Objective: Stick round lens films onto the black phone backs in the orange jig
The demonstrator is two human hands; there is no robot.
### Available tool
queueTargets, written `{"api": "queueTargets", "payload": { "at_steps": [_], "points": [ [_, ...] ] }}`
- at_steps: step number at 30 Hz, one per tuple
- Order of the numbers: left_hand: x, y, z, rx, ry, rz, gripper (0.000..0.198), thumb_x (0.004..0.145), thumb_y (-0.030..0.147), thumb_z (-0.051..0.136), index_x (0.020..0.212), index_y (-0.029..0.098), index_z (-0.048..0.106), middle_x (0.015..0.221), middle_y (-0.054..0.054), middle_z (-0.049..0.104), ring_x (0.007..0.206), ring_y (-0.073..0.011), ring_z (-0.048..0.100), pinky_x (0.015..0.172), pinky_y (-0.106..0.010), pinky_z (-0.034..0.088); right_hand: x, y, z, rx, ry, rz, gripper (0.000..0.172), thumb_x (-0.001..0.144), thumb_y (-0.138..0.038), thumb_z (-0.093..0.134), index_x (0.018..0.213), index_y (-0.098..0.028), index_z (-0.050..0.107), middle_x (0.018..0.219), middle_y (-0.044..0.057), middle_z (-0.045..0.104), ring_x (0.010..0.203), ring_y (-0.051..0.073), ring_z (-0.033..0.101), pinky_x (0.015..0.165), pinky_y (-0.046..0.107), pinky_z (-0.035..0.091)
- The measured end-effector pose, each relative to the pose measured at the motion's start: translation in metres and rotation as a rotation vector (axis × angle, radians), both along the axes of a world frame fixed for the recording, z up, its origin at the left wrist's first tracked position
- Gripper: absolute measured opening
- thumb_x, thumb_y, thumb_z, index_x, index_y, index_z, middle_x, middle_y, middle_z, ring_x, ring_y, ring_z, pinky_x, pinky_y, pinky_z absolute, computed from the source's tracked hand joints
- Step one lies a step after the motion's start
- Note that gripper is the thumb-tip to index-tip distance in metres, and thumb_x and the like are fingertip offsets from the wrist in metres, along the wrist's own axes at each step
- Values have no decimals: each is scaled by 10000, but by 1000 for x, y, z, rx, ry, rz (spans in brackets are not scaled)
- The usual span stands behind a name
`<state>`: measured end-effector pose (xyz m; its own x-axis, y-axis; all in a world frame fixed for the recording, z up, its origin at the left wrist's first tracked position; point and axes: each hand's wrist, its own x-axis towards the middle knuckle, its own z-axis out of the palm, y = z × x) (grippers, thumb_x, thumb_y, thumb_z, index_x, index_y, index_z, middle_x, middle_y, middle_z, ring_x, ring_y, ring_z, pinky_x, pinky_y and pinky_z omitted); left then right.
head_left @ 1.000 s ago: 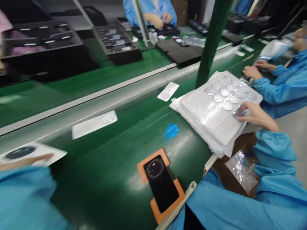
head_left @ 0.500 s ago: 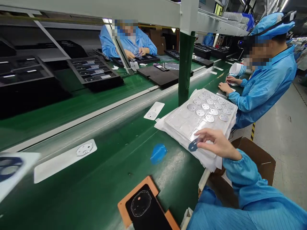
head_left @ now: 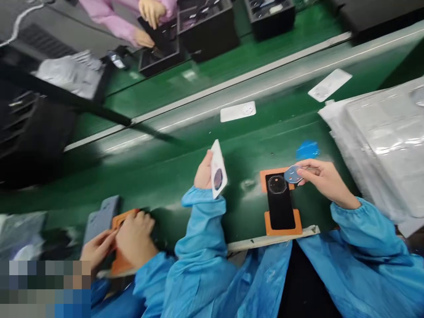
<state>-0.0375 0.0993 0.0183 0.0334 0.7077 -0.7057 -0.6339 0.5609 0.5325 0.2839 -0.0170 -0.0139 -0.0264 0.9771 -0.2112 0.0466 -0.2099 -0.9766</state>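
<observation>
Shifted off the plastic tray [head_left: 391,165], the right hand [head_left: 326,180] pinches a bluish disc [head_left: 291,175] at the upper right of the black phone [head_left: 281,207]; left of it, the left hand [head_left: 202,173] clasps a white card [head_left: 217,164].

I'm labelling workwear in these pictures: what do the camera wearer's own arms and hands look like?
Both arms wear long, loose, bright blue fabric sleeves, wrinkled along their length, with gathered cuffs at the wrists. The left hand and right hand are without gloves. No cables or markings can be made out.
</observation>
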Motion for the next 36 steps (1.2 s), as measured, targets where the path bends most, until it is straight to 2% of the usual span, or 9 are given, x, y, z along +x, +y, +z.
{"api": "queueTargets", "payload": {
  "at_steps": [4,7,11,13,16,22,27,31,36],
  "points": [
    [16,-24,-23,-6,21,32,258,1050,208,468,1052,85,695,713,-54,742,533,-124,686,485,-172,529,-10,-1,-11,87,-138,17,311,879,-451,777,1061,-199,784,960,65,807,786,222,779,740,347,661],
    [36,-41,-35,-51,-44,-88,229,1025,174,492,1030,76,699,723,-64,750,546,-139,699,491,-194,543,-25,-7,-19,380,-438,31,158,965,-333,690,1027,-237,799,1022,36,813,897,219,789,824,345,656],
    [44,-53,-49,104,-81,-134,193,922,295,732,1027,136,701,735,-8,735,410,-55,555,346,-151,373,-40,-21,-32,744,-772,231,286,1012,-122,567,1171,-252,766,1180,31,789,1135,223,745,979,369,602],
    [42,-56,-54,234,-52,-120,357,764,293,884,1040,164,698,792,4,741,484,-65,599,353,-149,376,-43,-29,-35,809,-901,296,319,989,-82,588,1229,-231,735,1235,60,771,1210,253,709,977,396,581],
    [41,-57,-60,355,31,-151,475,618,261,962,999,153,701,798,-4,727,580,-88,639,402,-157,426,-47,-34,-35,844,-1043,328,320,965,-78,625,1249,-202,706,1240,94,762,1173,270,703,893,400,555],
    [47,-58,-64,360,111,-123,415,586,299,974,860,127,713,697,-11,693,578,-86,619,443,-168,433,-54,-33,-27,872,-1185,348,266,964,-124,637,1221,-173,689,1225,105,755,1050,253,678,814,390,494],
    [50,-61,-66,362,166,-95,418,564,358,983,754,112,704,614,-7,656,495,-64,547,411,-184,376,-48,-31,-23,870,-1134,377,268,960,-130,650,1224,-156,681,1241,103,745,1006,260,653,794,405,466],
    [51,-61,-66,356,157,-77,467,540,396,992,789,122,708,617,-10,656,522,-76,563,395,-178,330,-45,-28,-22,894,-1098,379,220,966,-152,659,1183,-151,692,1195,104,752,976,258,654,814,407,468],
    [51,-60,-65,347,120,-90,470,570,425,981,815,138,701,565,16,613,441,-52,471,365,-183,264,-45,-23,-22,857,-1073,383,137,987,-180,633,1101,-178,709,1159,86,759,977,254,676,797,403,483]
  ]
}}
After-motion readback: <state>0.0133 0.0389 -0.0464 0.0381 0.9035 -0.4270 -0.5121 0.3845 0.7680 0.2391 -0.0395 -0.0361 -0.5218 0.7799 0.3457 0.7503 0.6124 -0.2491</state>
